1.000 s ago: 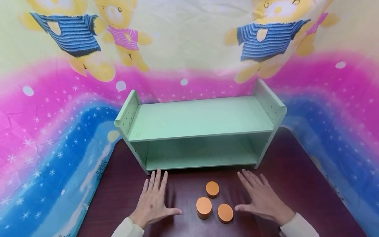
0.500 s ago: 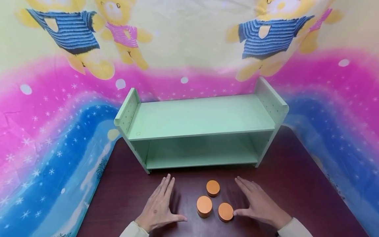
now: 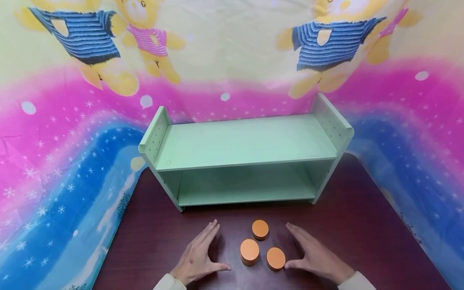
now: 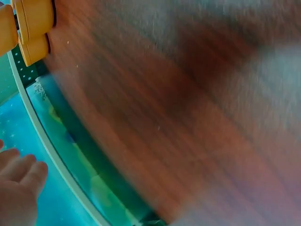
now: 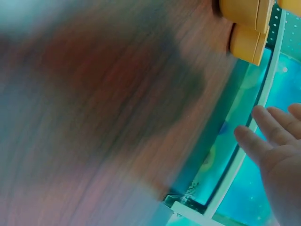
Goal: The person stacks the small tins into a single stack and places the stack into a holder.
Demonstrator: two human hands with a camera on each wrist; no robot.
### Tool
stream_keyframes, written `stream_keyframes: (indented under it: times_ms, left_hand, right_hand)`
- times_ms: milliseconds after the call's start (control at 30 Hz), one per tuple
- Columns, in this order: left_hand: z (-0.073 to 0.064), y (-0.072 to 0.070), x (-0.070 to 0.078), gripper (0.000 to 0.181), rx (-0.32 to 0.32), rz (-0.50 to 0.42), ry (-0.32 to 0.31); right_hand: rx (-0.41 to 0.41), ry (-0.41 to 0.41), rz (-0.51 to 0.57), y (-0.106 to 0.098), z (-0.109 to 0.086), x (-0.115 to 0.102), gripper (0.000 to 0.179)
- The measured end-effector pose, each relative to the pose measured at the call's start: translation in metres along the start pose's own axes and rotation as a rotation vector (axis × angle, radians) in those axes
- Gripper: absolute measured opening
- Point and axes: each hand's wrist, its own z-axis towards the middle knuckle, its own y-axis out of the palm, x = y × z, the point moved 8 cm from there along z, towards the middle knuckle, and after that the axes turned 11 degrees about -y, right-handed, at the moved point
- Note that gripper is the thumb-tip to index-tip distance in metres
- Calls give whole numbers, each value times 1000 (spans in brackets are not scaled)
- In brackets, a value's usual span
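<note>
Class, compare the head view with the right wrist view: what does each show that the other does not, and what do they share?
Only the head view: the left hand and the printed bears.
Only the right wrist view: the palm side of the right hand.
Both: the right hand, the orange containers, the green shelf, the table and part of the backdrop.

Left hand (image 3: 197, 258), right hand (image 3: 319, 258), fingers (image 3: 206, 237) extended; thumbs (image 3: 219, 266) pointing inward

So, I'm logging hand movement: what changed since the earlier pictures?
The left hand and right hand moved inward and slightly back from the green shelf, their spread fingers drawing together. Nothing was taken hold of or let go. The shelf and orange containers stayed put.
</note>
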Motion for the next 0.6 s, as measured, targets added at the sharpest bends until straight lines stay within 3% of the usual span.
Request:
stream_keyframes:
  times_ms: [233,400,600]
  left_hand:
    - [-1,10,-4,106,-43,-216,-28]
    - [1,17,-8,98,-43,-293,-42]
    - [-1,31,-12,91,-133,-429,-83]
  right_hand:
    - [15,-56,73,8,-2,-1,101]
    - [27,-93,123,12,-2,-3,91]
    - [-3,-64,201,18,-2,-2,86]
